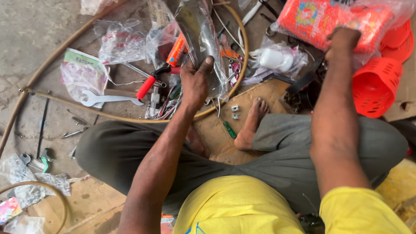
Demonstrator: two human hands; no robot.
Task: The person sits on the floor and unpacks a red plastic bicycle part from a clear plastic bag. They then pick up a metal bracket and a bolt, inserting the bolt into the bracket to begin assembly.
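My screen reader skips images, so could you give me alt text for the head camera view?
Seated cross-legged on the floor, a person holds a clear plastic bag in the left hand and an orange plastic-wrapped packet in the right hand. Spanners, pliers and orange baskets lie around.

2 hands [196, 82], 1 spanner [108, 99], 2 orange baskets [376, 84]
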